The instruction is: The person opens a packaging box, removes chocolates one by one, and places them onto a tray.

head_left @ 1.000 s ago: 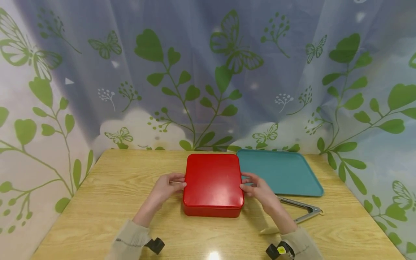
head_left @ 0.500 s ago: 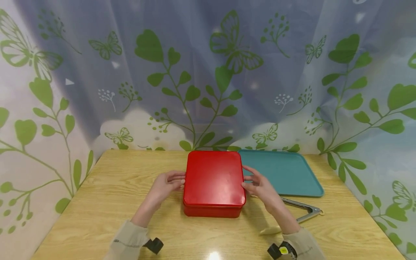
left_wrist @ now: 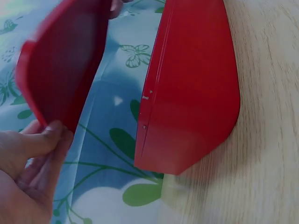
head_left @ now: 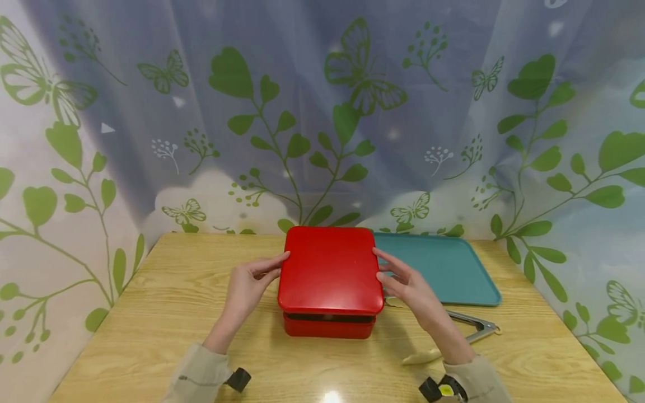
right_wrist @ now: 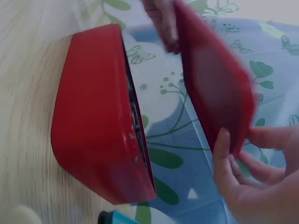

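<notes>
A red square lid is held level above a red tin box, with a dark gap between them along the front. My left hand pinches the lid's left edge; in the left wrist view, thumb and fingers grip its rim. On the opposite edge my right hand holds the lid between thumb and fingers. Both wrist views show the lid fully apart from the box, which stands on the table. What lies inside the box cannot be made out.
A teal tray lies at the back right of the wooden table. Metal tongs with pale tips lie in front of it, partly hidden under my right forearm. A patterned curtain hangs behind the table.
The lid has come up off the box, raised by both hands, and a gap has opened between them. The box, tray and tongs have stayed in place.
</notes>
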A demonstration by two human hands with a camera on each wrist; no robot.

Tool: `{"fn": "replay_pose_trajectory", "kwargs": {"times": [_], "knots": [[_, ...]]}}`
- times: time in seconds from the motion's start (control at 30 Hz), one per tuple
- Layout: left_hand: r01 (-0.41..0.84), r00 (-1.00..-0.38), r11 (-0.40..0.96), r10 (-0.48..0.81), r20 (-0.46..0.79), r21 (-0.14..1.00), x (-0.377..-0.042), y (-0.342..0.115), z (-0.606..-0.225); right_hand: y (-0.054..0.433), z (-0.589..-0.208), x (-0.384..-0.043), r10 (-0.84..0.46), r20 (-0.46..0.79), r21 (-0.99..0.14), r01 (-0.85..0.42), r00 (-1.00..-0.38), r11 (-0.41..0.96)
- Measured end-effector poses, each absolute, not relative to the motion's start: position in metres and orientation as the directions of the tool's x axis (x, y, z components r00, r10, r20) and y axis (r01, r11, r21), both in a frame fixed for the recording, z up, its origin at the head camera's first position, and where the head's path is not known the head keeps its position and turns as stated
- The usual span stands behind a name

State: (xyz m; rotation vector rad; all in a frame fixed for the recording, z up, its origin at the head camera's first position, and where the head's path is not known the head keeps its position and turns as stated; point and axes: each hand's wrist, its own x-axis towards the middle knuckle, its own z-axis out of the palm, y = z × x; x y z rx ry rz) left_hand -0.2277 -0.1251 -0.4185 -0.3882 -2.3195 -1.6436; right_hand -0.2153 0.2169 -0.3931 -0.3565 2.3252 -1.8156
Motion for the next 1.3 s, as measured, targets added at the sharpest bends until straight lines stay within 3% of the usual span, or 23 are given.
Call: {"fn": "replay_pose_trajectory", "kwargs": {"times": [0.23,0.5,0.73,0.97,1.13,1.3], "knots": [[0.489,-0.86,0.292,0.007,0.509,0.822,-0.226,-0.123,-0.416,0.213,-0.397,-0.214,-0.233,0.238,-0.909,-0.301,-0.943,0.29],[0.522,-0.802,0.426,-0.05,0.595,0.739,-0.223,-0.116,-0.41,0.205,-0.395,-0.209,-0.059,0.441,-0.823,-0.43,-0.896,0.371],[0.432,-0.883,0.316,-0.044,0.468,0.845,-0.221,-0.118,-0.411,0.206,-0.395,-0.208,-0.028,0.486,-0.795,-0.456,-0.873,0.401],[0.288,-0.956,0.171,-0.009,0.294,0.942,-0.222,-0.115,-0.413,0.208,-0.4,-0.211,-0.074,0.367,-0.835,-0.364,-0.927,0.412],[0.17,-0.985,0.196,0.001,0.173,0.966,-0.223,-0.113,-0.418,0.205,-0.404,-0.214,-0.118,0.17,-0.903,-0.202,-0.978,0.38],[0.095,-0.995,0.238,0.038,0.089,0.967,-0.223,-0.113,-0.422,0.204,-0.406,-0.215,-0.163,0.029,-0.938,-0.083,-0.986,0.336]]}}
